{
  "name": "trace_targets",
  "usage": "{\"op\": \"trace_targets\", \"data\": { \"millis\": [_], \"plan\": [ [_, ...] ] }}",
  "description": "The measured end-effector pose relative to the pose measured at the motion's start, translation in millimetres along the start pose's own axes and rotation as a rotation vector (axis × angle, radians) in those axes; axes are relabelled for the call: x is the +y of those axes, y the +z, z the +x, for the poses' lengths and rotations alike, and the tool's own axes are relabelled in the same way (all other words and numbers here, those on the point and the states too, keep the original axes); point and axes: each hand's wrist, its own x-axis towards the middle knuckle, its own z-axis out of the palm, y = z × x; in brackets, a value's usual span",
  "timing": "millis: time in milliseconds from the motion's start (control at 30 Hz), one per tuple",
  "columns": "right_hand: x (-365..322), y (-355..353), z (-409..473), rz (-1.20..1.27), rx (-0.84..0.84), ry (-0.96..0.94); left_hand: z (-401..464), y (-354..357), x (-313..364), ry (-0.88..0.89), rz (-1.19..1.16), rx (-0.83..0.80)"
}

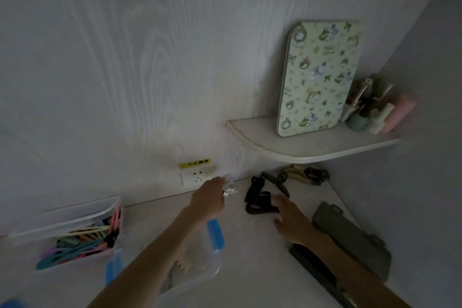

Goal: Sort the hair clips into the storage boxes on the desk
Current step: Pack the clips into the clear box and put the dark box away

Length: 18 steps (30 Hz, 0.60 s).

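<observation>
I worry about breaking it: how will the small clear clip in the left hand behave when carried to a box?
The clear clip looks small and thin, so probably light. Its glassy, ornate shape suggests brittle parts, so a hard squeeze may snap it. It hangs from the fingertips of the left hand, a loose pinch that could let its smooth surface slip.

2 storage boxes, 2 hands, 1 clear clip (black clips: approx. 3).
</observation>
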Motion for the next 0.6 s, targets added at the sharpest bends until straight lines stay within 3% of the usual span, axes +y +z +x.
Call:
{"op": "trace_targets", "data": {
  "millis": [133,200,400,500,600],
  "plan": [
    [16.9,3.9,10.9,-0.04,-0.089,-0.036,28.2,20.3,21.6,-0.057,0.036,-0.056],
    [14.4,4.3,15.6,-0.087,-0.017,-0.055,34.3,25.0,22.4,-0.12,0.095,-0.03],
    [22.8,6.8,26.7,-0.009,0.006,-0.063,38.9,39.7,29.1,-0.074,0.467,0.104],
    [23.8,4.8,32.0,-0.026,0.092,-0.091,29.7,34.2,26.6,-0.052,0.282,0.218],
    [29.3,4.6,27.3,-0.038,0.041,-0.138,2.7,11.4,20.5,-0.099,-0.043,0.382]
  ]
}}
